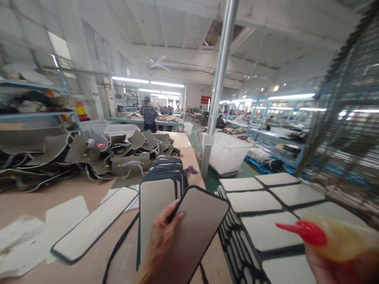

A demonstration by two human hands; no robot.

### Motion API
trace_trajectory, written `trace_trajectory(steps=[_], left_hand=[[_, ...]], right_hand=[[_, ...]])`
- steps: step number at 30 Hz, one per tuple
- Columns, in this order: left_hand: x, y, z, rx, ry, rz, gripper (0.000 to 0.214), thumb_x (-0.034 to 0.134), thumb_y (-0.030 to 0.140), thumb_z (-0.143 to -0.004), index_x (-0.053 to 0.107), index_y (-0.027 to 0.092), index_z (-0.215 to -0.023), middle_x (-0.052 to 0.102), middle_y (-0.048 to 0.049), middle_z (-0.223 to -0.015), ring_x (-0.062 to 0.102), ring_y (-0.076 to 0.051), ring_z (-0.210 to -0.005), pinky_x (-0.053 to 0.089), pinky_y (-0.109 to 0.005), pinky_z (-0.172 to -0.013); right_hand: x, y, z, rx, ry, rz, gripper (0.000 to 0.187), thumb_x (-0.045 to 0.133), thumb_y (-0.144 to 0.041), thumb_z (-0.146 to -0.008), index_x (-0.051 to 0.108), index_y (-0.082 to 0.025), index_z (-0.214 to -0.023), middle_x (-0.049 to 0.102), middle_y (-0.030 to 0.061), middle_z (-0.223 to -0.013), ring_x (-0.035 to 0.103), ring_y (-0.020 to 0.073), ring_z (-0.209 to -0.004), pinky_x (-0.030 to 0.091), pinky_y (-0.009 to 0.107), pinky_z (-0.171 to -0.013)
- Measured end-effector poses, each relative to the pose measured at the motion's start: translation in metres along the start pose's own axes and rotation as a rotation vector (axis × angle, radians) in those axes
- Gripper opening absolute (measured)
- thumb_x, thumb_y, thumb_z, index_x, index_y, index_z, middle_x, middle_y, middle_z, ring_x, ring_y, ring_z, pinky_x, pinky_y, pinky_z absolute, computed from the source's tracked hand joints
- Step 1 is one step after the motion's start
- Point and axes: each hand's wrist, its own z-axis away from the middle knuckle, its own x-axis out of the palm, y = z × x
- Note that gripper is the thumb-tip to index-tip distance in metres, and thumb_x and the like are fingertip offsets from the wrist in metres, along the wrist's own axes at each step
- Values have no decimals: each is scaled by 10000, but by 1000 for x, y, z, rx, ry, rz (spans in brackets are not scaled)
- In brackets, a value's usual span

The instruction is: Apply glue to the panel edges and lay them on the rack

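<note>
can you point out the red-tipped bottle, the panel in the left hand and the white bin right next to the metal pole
Red-tipped bottle (340, 237): head view, on its yellowish body
Held panel (199, 225): head view, middle of its flat face
White bin (227, 154): head view, on its side wall

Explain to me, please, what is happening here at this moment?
The person's left hand holds a grey-brown panel with a dark edge, tilted up. The right hand grips a yellowish bottle, its red nozzle pointing left; rows of pale panels show beyond it. Behind the held panel stand more dark-edged panels, and a long panel lies to the left.
</note>
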Motion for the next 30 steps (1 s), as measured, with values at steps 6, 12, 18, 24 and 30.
trace_trajectory(steps=[6,12,18,24,30], left_hand=[[26,77,-22,175,-923,-152,352,600,364,-822,731,148,-1067,740,-45,-942,654,-206,-867,503,-255,-774],[69,140,-42,275,-1534,-192,287,654,323,-795,762,157,-1003,747,-21,-905,663,-214,-855,500,-233,-769],[102,134,-17,171,-1931,-89,382,682,354,-777,734,121,-1076,737,-54,-1016,660,-257,-992,484,-285,-890],[108,101,9,262,-1953,-122,436,560,383,-872,656,144,-1223,674,-49,-1195,611,-232,-1119,428,-240,-965],[99,82,8,224,-1927,15,601,481,537,-890,630,70,-1238,648,-140,-1222,588,-268,-1134,414,-296,-989]], right_hand=[[11,-77,-23,-44,-28,-259,506,860,-515,-504,683,-324,-939,628,-15,-1209,380,233,-1337,431,334,-1026],[6,-127,-25,-85,-192,-193,546,895,-384,-445,695,-244,-933,697,62,-1029,572,313,-1139,381,469,-1040],[-16,-129,-15,-55,-214,-199,580,877,-344,-457,682,-224,-990,689,105,-1059,604,342,-1082,441,521,-965],[-35,-112,-2,37,-244,-173,588,855,-341,-498,678,-205,-1042,678,115,-1101,639,320,-1014,462,497,-941],[-51,-94,0,45,-268,-126,554,843,-355,-540,677,-255,-1058,675,93,-1131,655,295,-992,515,451,-897]])
